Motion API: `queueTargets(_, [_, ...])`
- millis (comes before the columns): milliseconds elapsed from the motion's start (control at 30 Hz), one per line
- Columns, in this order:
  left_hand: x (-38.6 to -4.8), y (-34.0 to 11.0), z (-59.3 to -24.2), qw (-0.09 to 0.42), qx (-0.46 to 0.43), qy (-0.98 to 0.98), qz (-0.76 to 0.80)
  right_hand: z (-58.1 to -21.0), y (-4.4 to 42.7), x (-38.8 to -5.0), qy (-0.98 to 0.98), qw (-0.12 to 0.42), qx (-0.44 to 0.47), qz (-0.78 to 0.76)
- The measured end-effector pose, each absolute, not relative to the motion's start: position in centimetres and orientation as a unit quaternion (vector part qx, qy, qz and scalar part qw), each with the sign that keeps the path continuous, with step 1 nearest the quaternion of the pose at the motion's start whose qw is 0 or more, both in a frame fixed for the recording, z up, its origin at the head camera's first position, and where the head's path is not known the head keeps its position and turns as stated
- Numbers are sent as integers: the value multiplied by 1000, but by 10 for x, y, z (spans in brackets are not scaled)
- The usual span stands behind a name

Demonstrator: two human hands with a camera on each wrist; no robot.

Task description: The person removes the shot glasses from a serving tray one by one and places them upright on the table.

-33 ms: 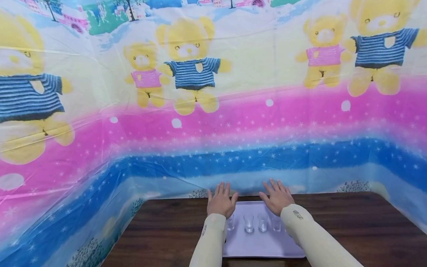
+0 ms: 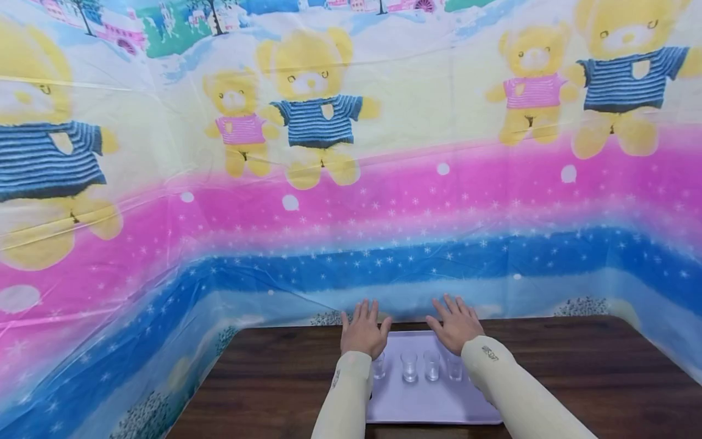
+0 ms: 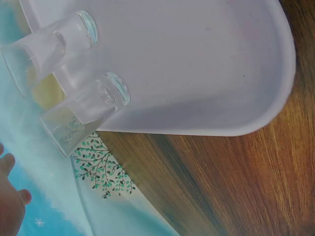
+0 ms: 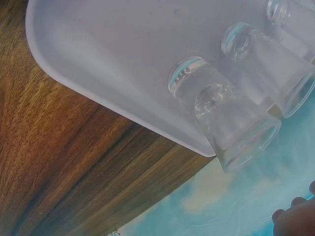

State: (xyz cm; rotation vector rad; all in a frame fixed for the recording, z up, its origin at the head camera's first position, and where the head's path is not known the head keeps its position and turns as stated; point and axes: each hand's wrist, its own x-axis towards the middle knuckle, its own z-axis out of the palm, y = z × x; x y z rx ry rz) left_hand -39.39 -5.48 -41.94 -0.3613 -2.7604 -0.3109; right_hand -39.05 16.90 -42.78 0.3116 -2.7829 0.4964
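Note:
My left hand (image 2: 364, 332) is held out over the left side of a pale lilac tray (image 2: 422, 405), fingers straight and spread. The right hand (image 2: 456, 326) mirrors it over the tray's right side. Neither holds anything. Small clear glasses stand upright in a row on the tray: a left end glass (image 2: 379, 367), partly covered by the left hand, two middle glasses (image 2: 409, 369) and a right end glass (image 2: 454, 369) beside the right wrist. In the left wrist view two glasses (image 3: 91, 110) show, apart from the fingers (image 3: 6, 164). The right wrist view shows a glass (image 4: 221, 115) near the tray's corner.
The tray lies on a dark wood-grain table (image 2: 263, 378). Behind the table hangs a colourful cloth (image 2: 384, 183) printed with teddy bears and snowflakes, close to its far edge. Cream sleeves (image 2: 345, 390) cover both forearms.

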Motion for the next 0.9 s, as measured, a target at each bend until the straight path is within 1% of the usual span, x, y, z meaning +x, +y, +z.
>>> queueTargets(367, [-394, -54, -421, 163, -133, -971, -117, -424, 165, -383, -969, 136, 104, 180])
queueTargets(633, [-396, -62, -431, 158, -129, -973, -107, -433, 170, -383, -971, 124, 113, 173])
queueTargets(733, [-399, -65, -427, 158, -128, -973, -112, -430, 177, -382, -971, 122, 118, 171])
queueTargets(900, [-408, -79, -411, 181, -117, -970, -112, -422, 193, -381, -970, 116, 135, 166])
